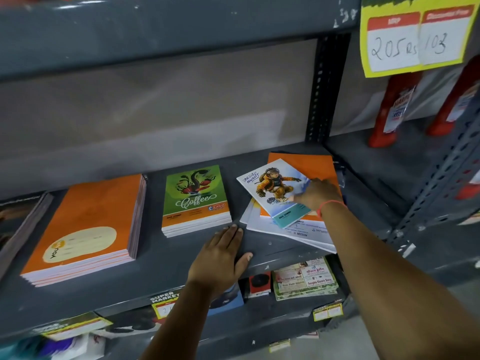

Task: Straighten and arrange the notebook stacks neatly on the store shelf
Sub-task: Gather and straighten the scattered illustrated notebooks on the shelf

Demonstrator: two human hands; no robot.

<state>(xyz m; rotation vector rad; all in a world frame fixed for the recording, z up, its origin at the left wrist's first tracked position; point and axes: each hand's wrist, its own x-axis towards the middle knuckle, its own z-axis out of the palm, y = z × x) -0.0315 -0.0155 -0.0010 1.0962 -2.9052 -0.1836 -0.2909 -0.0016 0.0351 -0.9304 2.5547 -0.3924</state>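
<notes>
Three notebook stacks lie on the grey shelf point(166, 258). At the left is a tall orange stack point(88, 224), squared up. In the middle sits a short green "Coffee" stack point(196, 198). At the right is an untidy pile: a skater-cover notebook point(275, 188) lies skewed on an orange notebook point(304, 165), with white notebooks point(293, 229) fanned out beneath. My right hand point(318, 193) grips the right edge of the skater-cover notebook. My left hand point(220, 258) rests flat on the shelf in front of the Coffee stack, fingers apart, holding nothing.
A dark stack point(23, 224) sits at the far left edge. A perforated upright point(318, 87) stands behind the messy pile. Red bottles point(394, 110) stand in the bay to the right. A yellow price card point(415, 37) hangs above. Packaged goods point(304, 279) fill the shelf below.
</notes>
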